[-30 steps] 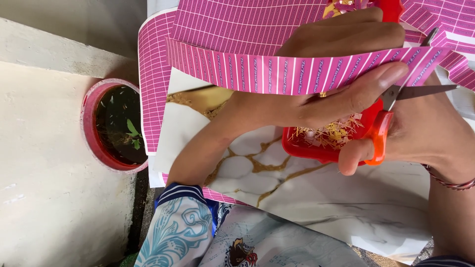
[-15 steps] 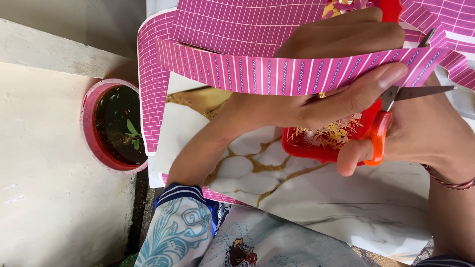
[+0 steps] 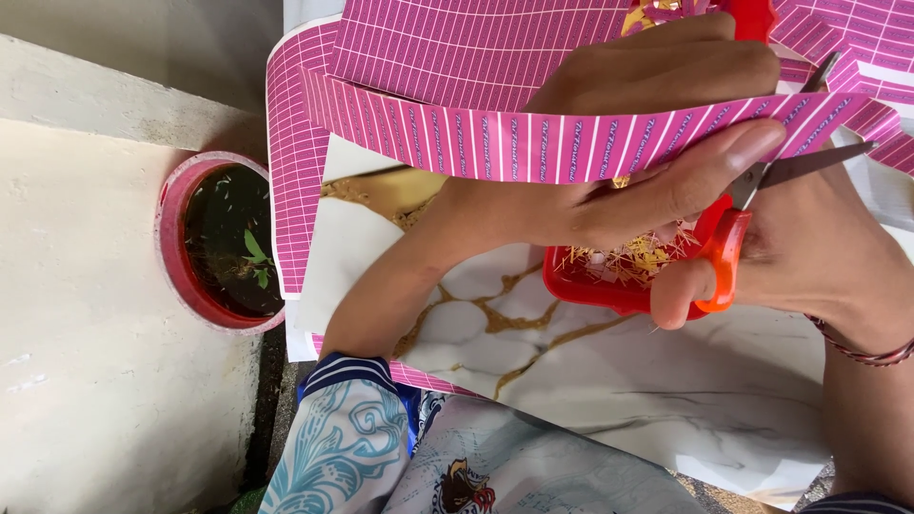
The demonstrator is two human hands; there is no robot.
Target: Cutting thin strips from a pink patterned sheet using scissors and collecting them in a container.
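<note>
The left hand (image 3: 657, 124) pinches the long pink striped paper strip (image 3: 533, 143) flat so the right hand (image 3: 809, 257), gripping orange-handled scissors (image 3: 733, 247), can snip it.

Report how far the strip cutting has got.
Done: one long pink strip hangs mostly free of the pink sheet. In hand: the left hand pinches that strip while the right hand works orange scissors at its end. Left: most of the lined sheet is uncut.
</note>
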